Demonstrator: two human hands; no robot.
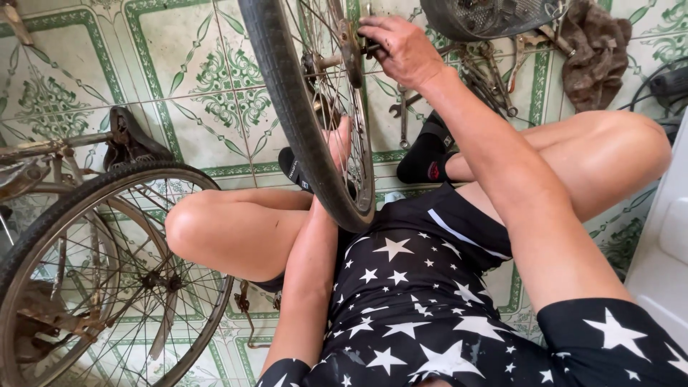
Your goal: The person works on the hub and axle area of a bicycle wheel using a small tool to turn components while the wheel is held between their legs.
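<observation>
While the bicycle wheel (pixel 315 107) is held upright between the knees over the tiled floor (pixel 201 79), its hub (pixel 351 44) is gripped by the closed right hand (pixel 401 49). The left hand (pixel 338 147) reaches behind the rim; its grip cannot be told. A wrench (pixel 401 118) lies nearby.

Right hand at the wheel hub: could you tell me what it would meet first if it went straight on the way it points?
The right hand already touches the rusty metal hub of the black-tyred bicycle wheel.
</observation>
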